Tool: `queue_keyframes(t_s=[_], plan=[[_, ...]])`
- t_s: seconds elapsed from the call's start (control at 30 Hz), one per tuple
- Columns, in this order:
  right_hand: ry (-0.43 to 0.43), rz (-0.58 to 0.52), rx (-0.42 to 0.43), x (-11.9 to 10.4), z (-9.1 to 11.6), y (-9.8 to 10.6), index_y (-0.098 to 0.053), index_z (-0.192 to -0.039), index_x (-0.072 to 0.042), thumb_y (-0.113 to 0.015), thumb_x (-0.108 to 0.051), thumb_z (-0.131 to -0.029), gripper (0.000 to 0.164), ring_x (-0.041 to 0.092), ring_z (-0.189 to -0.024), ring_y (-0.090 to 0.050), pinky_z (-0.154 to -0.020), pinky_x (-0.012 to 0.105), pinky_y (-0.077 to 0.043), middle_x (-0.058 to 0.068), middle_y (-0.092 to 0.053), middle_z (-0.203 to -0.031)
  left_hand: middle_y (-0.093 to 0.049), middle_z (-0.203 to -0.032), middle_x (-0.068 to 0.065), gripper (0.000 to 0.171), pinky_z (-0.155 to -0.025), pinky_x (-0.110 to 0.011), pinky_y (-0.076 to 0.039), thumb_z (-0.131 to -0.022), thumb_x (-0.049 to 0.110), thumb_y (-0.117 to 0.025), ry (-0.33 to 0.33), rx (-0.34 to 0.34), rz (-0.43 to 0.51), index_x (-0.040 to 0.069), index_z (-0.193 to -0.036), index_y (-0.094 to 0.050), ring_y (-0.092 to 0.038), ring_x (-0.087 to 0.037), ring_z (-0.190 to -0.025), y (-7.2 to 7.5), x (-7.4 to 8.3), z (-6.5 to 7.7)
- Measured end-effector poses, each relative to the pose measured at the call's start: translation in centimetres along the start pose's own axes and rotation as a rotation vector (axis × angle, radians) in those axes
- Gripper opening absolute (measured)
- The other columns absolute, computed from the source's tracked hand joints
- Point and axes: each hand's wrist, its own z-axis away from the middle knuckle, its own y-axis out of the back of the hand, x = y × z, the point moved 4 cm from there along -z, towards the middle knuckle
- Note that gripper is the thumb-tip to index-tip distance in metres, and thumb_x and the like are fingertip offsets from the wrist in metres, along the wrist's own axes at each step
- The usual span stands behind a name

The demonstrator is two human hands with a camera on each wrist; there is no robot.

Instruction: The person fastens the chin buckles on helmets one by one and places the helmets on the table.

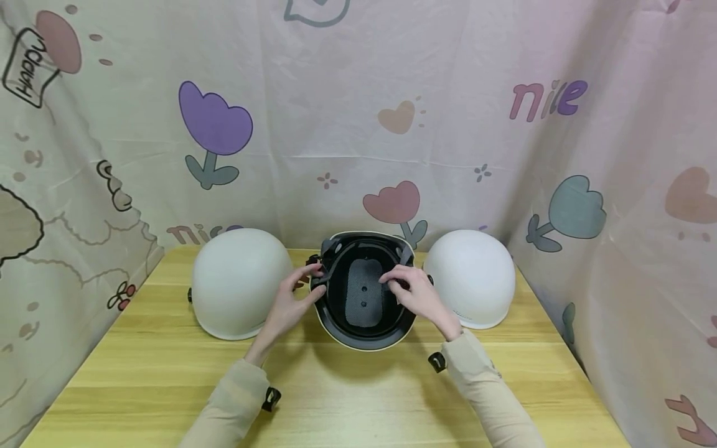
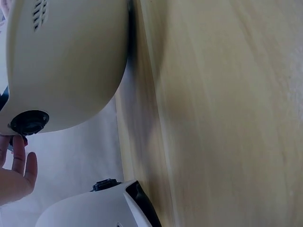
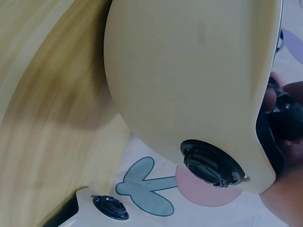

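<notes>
A cream helmet [image 1: 366, 344] lies upside down on the table between my hands, its black lining and grey mesh pad [image 1: 358, 298] facing up. At its left rim, my left hand [image 1: 291, 305] has thumb and fingers about a black strap. The left wrist view shows those fingers [image 2: 19, 156] by a small black and red part, under the round black side fitting [image 2: 29, 122]. My right hand [image 1: 417, 292] reaches over the right rim, fingertips inside the shell. In the right wrist view its fingers pinch a black ribbed piece [image 3: 286, 118], partly hidden.
Two more white helmets stand dome up, one on the left [image 1: 241, 283] and one on the right [image 1: 472, 280], both close to the middle one. The wooden table [image 1: 358, 404] ends at a printed cloth [image 1: 336, 112] hanging behind and at the sides.
</notes>
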Motion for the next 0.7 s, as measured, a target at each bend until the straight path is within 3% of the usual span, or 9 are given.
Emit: queue_keyframes(t_s=[0.13, 0.27, 0.47, 0.6, 0.7], plan=[[-0.076, -0.126, 0.027, 0.6, 0.0, 0.1, -0.074, -0.089, -0.008, -0.074, -0.009, -0.09, 0.002, 0.007, -0.052, -0.061, -0.054, 0.022, -0.053, 0.008, -0.073, -0.082, -0.072, -0.119, -0.014, 0.045, -0.095, -0.037, -0.039, -0.091, 0.009, -0.074, -0.001, 0.026, 0.002, 0.009, -0.134, -0.063, -0.056, -0.027, -0.109, 0.1, 0.0, 0.0], [-0.115, -0.124, 0.064, 0.6, -0.2, 0.3, -0.066, -0.084, -0.011, -0.081, -0.012, -0.084, 0.015, 0.01, -0.056, -0.062, -0.058, 0.019, -0.049, 0.004, -0.07, -0.075, -0.06, -0.131, -0.018, 0.048, -0.096, -0.042, -0.04, -0.089, 0.006, -0.074, 0.025, 0.054, -0.005, 0.009, -0.135, -0.062, -0.053, -0.033, -0.113, 0.2, 0.2, 0.0], [-0.111, -0.208, 0.067, 0.3, -0.4, 0.6, -0.066, -0.106, 0.0, -0.07, 0.0, -0.09, 0.017, 0.033, -0.07, -0.072, -0.067, 0.019, -0.05, 0.012, -0.07, -0.077, -0.032, -0.144, -0.023, 0.067, -0.102, -0.055, -0.045, -0.086, 0.006, -0.074, 0.179, 0.094, 0.015, 0.013, -0.148, -0.047, -0.052, -0.039, -0.12, 0.4, -0.2, -0.2], [-0.143, -0.234, 0.095, 0.5, -0.3, 0.7, -0.064, -0.113, 0.003, -0.065, 0.004, -0.09, 0.022, 0.039, -0.071, -0.073, -0.063, 0.017, -0.05, 0.018, -0.071, -0.077, -0.024, -0.158, -0.02, 0.078, -0.107, -0.057, -0.045, -0.089, 0.011, -0.072, 0.262, 0.041, 0.037, 0.018, -0.156, -0.032, -0.052, -0.042, -0.129, 0.4, -0.8, -0.1], [-0.178, -0.234, 0.11, 0.7, -0.2, 0.8, -0.064, -0.116, 0.005, -0.06, 0.006, -0.091, 0.025, 0.039, -0.069, -0.073, -0.055, 0.018, -0.047, 0.022, -0.07, -0.078, -0.026, -0.163, -0.018, 0.077, -0.109, -0.059, -0.042, -0.092, 0.013, -0.069, 0.262, -0.02, 0.042, 0.016, -0.158, -0.028, -0.05, -0.041, -0.131, 0.3, -1.1, -0.1]])
